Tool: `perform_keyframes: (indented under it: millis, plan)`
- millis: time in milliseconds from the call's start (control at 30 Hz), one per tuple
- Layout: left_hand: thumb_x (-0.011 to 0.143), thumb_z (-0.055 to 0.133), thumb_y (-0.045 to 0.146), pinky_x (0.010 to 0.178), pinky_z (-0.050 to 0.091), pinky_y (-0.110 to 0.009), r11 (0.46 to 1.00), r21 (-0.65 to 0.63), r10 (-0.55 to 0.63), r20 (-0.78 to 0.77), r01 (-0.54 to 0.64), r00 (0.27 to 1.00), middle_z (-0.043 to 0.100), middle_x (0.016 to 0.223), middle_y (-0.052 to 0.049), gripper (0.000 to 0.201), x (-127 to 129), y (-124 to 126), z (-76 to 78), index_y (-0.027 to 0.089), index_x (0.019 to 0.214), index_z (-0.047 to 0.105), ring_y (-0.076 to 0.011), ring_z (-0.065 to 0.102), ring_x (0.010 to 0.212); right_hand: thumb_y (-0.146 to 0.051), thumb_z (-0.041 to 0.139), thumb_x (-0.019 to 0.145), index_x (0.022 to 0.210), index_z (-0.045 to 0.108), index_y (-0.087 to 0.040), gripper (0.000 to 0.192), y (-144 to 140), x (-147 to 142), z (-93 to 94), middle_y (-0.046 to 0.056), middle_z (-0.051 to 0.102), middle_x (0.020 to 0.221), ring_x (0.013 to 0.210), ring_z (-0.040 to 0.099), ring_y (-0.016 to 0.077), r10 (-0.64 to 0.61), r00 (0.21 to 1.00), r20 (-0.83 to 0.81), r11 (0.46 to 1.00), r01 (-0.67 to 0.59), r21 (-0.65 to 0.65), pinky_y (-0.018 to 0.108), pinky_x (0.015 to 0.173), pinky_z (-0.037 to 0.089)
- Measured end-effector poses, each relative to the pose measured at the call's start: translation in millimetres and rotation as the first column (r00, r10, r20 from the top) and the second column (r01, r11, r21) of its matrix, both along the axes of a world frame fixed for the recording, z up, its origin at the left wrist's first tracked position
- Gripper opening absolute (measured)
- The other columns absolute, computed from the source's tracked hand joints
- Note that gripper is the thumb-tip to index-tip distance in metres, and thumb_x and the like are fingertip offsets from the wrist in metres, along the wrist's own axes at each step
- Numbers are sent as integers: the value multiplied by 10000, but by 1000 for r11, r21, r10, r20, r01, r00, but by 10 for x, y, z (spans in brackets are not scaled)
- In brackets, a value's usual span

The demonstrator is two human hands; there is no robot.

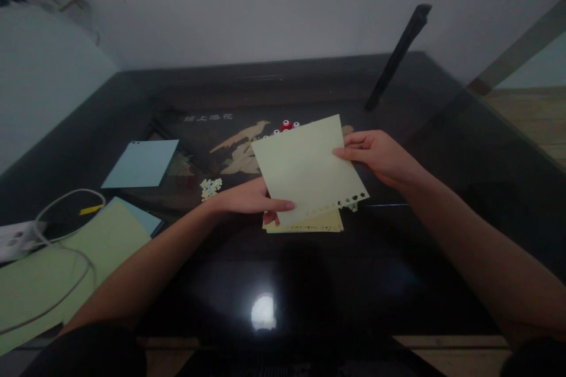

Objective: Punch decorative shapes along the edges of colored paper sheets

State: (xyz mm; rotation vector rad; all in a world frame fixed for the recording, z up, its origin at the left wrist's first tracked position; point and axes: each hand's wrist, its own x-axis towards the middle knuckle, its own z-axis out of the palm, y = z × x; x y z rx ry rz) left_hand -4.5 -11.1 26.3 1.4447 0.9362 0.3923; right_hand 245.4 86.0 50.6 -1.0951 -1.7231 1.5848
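One pale sheet [305, 165], pinched by left hand [254, 197] at eight o'clock and right hand [377, 154] at two, partly hides yellow sheets [321, 222] at six; blue paper [142, 165] lies at nine.

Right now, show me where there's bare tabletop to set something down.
Two patches look free on the table: the near strip between the paper stack and the front edge, and the right side beyond the black stick and right hand. The left is crowded with loose sheets and a white cable; the middle, with the held sheet and paper bits.
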Motion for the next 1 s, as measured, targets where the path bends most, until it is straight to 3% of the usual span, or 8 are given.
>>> perform_keyframes:
  millis: [167,300,467,567,700,767,1000]
  plan:
    - [803,649,387,420,463,-193,1000,-13,3,-26,-4,1000,635,610,-38,292,12,3,-19,100,853,640,-99,543,447,-295,770,645,668,669,-193,145,14,-7,-42,13,677,683,616,598,137,-11,999,-33,1000,11,-6,293,588,465]
    - [808,639,386,420,436,-194,999,-31,34,-34,-35,999,608,572,-24,280,12,23,-30,107,780,637,-95,521,440,-319,771,657,677,681,-183,164,38,2,-71,5,656,682,628,581,124,-13,998,-65,1000,14,8,276,591,450]
    - [801,640,379,410,381,-204,985,-22,171,-23,-172,985,571,506,-16,303,-40,93,-125,128,634,607,-90,480,417,-394,679,771,719,692,-171,229,92,35,-84,-7,604,614,538,526,89,-60,995,-83,996,65,67,247,529,420]
    - [807,627,374,395,329,-203,934,8,358,16,-358,934,548,490,-18,334,-36,136,-217,137,578,576,-80,448,404,-417,621,817,794,690,-161,266,142,65,-101,20,642,637,535,558,103,-57,997,-52,995,62,83,259,531,439]
    - [817,609,376,389,252,-203,780,27,616,148,-626,774,505,478,-7,347,9,179,-336,145,566,542,-62,396,398,-419,550,854,814,678,-149,302,229,112,-181,44,663,656,540,577,112,-42,998,52,979,30,204,262,532,449]
    - [819,603,387,394,234,-204,736,28,663,172,-677,728,499,485,-2,355,21,194,-376,148,568,528,-57,383,405,-405,532,852,810,670,-145,298,274,129,-247,52,670,665,545,586,120,-53,989,141,957,10,289,265,531,457]
    - [805,595,383,406,245,-209,688,26,712,170,-725,681,509,500,0,313,55,209,-401,152,608,519,-66,404,413,-300,593,795,859,669,-146,184,370,43,-473,73,684,759,647,616,173,-163,935,314,871,-13,492,320,633,470]
